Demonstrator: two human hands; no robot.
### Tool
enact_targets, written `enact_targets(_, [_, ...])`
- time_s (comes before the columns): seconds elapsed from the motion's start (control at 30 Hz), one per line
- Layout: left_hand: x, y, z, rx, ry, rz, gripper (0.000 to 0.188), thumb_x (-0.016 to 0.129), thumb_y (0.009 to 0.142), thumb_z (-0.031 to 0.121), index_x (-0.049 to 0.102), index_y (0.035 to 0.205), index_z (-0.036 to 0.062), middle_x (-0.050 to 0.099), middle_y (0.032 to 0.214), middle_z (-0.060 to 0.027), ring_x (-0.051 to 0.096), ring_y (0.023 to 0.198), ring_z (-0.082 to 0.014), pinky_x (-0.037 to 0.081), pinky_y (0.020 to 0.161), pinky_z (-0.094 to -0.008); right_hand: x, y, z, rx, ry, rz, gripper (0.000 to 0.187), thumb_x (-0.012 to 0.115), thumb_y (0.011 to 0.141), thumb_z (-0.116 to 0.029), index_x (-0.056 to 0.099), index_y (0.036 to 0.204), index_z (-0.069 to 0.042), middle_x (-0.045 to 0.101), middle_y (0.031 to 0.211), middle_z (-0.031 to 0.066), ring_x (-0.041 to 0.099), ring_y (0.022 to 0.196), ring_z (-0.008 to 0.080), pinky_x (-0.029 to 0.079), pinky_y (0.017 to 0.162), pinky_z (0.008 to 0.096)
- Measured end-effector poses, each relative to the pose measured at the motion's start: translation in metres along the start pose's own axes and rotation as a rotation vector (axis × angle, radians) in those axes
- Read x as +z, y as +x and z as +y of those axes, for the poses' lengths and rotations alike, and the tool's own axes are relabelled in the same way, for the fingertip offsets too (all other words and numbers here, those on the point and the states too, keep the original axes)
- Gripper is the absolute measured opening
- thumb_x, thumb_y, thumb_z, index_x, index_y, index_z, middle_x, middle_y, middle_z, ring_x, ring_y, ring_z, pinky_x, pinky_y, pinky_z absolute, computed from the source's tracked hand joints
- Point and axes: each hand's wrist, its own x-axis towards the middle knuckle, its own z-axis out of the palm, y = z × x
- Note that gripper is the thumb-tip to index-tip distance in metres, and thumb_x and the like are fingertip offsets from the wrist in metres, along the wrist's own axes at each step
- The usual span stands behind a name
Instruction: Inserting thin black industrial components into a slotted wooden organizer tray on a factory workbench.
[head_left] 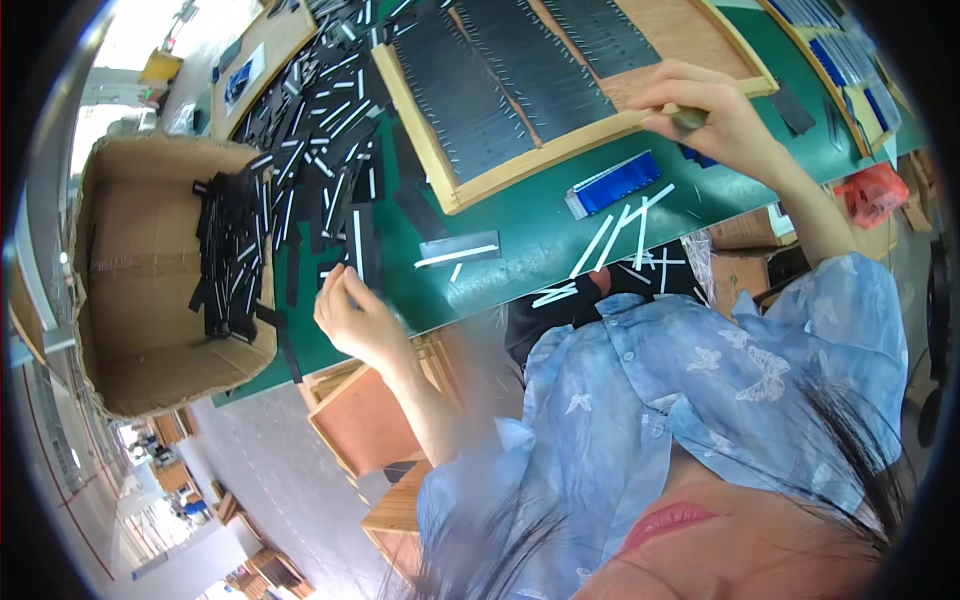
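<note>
Black strips (pixel 330 160) are heaped on the green table (pixel 520 215) just above the left hand (pixel 355 315), whose fingers pinch one. A small tool (pixel 688 120) is gripped by the right hand (pixel 715 120) beside a wooden tray (pixel 560 150).

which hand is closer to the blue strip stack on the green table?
Right. The right hand is just above and right of the blue strip stack, at the wooden tray edge. The left hand is far off near the black strips.
</note>
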Motion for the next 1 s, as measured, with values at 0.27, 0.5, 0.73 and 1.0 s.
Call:
enact_targets(0.27, [-0.037, 0.008, 0.148, -0.017, -0.677, -0.097, 0.017, 0.052, 0.091, 0.007, 0.064, 0.093, -0.0046, 0.066, 0.093, -0.0079, 0.058, 0.077, -0.0126, 0.046, 0.07, -0.0243, 0.036, 0.048, -0.076, -0.023, 0.446, -0.174, 0.022, 0.068, 0.08, -0.023, 0.063, 0.084, -0.002, 0.064, 0.079, 0.0109, 0.058, 0.066, 0.0227, 0.045, 0.063, 0.0325])
enact_targets(0.5, [-0.043, 0.006, 0.175, -0.484, -1.364, -0.57, 0.02, 0.057, 0.09, 0.006, 0.058, 0.108, -0.0029, 0.062, 0.088, -0.0065, 0.059, 0.075, -0.0127, 0.048, 0.068, -0.025, 0.004, 0.035, -0.058, -0.142, 0.214, -0.549, 0.022, 0.07, 0.075, -0.017, 0.059, 0.089, -0.003, 0.062, 0.077, 0.0089, 0.061, 0.071, 0.0276, 0.044, 0.059, 0.0366])
enact_targets(0.73, [-0.047, 0.005, 0.178, -0.604, -1.326, -0.689, 0.023, 0.05, 0.095, 0.012, 0.057, 0.108, -0.0054, 0.062, 0.089, -0.0087, 0.062, 0.069, -0.012, 0.052, 0.064, -0.0239, 0.005, 0.007, -0.063, -0.433, -0.181, 0.042, 0.036, 0.074, 0.068, -0.032, 0.054, 0.089, -0.01, 0.053, 0.081, 0.0038, 0.05, 0.073, 0.0233, 0.039, 0.063, 0.0336])
enact_targets(1.0, [-0.025, -0.005, 0.164, -0.748, -1.345, -0.528, 0.028, 0.044, 0.097, 0.014, 0.058, 0.106, -0.0083, 0.063, 0.092, -0.0129, 0.063, 0.067, -0.0165, 0.052, 0.062, -0.027, 0.023, -0.024, -0.057, -0.797, -0.193, -0.022, 0.018, 0.061, 0.069, -0.024, 0.054, 0.08, -0.011, 0.048, 0.078, 0.0028, 0.051, 0.072, 0.0197, 0.039, 0.063, 0.0304])
